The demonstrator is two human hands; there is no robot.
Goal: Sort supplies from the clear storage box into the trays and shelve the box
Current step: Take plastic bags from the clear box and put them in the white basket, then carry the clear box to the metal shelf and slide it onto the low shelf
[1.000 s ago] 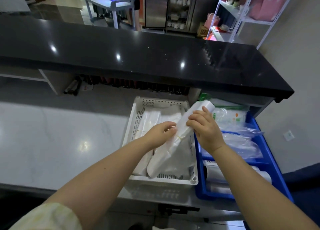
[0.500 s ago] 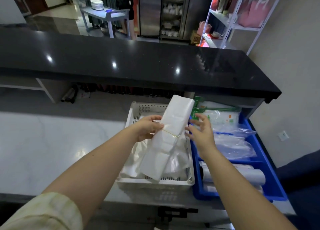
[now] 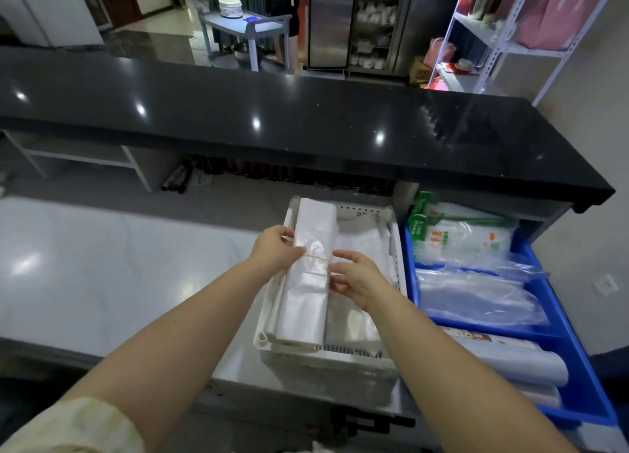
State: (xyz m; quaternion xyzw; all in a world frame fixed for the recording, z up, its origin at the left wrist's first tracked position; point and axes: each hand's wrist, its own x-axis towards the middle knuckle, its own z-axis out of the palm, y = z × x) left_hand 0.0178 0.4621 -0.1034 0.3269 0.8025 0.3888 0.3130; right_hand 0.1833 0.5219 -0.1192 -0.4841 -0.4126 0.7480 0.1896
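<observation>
Lowering should be kept level. The bag bundle (image 3: 306,302) is gripped by left hand (image 3: 274,248) at its nine o'clock, right hand (image 3: 357,279) at three.

A restaurant's service area, behind the counter. A long black stone counter (image 3: 306,129) spans the view from 9 to 3 o'clock. Beyond it, at 11 o'clock, stacked plates (image 3: 230,7) sit on a grey cart (image 3: 248,27). At 12 o'clock a steel cabinet (image 3: 376,20) holds white crockery. At 1 o'clock a metal rack (image 3: 493,40) carries pink bags. At 6 o'clock a white tray (image 3: 326,354) has a bag bundle (image 3: 306,302) over it. At 4 o'clock a blue tray (image 3: 585,350) holds printed bag packs (image 3: 459,234) and rolls (image 3: 510,357).
</observation>
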